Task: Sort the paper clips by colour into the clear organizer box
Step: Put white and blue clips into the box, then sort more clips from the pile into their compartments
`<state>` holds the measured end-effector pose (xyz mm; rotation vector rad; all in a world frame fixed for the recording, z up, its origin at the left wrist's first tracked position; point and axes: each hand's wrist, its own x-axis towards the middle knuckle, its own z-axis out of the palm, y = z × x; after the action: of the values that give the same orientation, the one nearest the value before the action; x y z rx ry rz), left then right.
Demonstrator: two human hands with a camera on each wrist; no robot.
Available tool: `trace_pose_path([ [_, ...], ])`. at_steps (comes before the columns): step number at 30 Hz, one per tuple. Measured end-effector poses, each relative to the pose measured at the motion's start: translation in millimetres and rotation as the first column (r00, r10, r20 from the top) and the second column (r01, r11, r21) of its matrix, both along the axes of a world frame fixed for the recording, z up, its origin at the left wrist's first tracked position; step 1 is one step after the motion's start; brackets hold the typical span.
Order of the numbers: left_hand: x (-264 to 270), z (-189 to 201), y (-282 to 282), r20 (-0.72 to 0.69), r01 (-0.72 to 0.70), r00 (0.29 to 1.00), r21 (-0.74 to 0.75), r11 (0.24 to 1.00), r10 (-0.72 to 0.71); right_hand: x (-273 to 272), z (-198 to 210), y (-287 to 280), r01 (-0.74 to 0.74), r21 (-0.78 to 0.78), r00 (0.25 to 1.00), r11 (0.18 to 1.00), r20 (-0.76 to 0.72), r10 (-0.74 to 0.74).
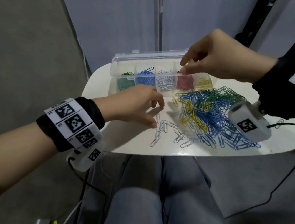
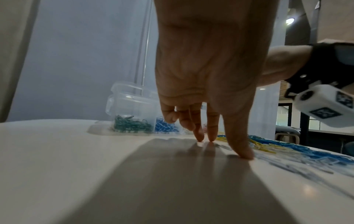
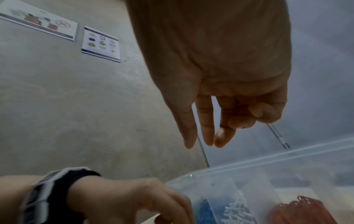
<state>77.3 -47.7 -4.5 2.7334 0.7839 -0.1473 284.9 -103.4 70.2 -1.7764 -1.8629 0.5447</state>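
Observation:
The clear organizer box stands at the back of the white table, with green, blue, white, red and yellow clips in separate compartments. My right hand hovers over the red compartment, thumb and forefinger apart. A small red clip shows by the thumb tip. In the right wrist view my right hand has nothing between its fingers above the red clips. My left hand rests its straight fingertips on the table among loose white clips.
A mixed pile of blue, green, yellow and white clips covers the middle and right of the table. The box lid stands open behind. My knees are under the near table edge, and cables hang at the left.

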Motion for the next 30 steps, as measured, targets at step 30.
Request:
trace_pose_path([
  [30, 9.3, -2.5, 3.6, 0.073, 0.086, 0.994, 0.012, 0.996, -0.087, -17.4, -57.8, -47.9, -0.487, -0.295, 0.661, 0.822, 0.491, 0.568],
])
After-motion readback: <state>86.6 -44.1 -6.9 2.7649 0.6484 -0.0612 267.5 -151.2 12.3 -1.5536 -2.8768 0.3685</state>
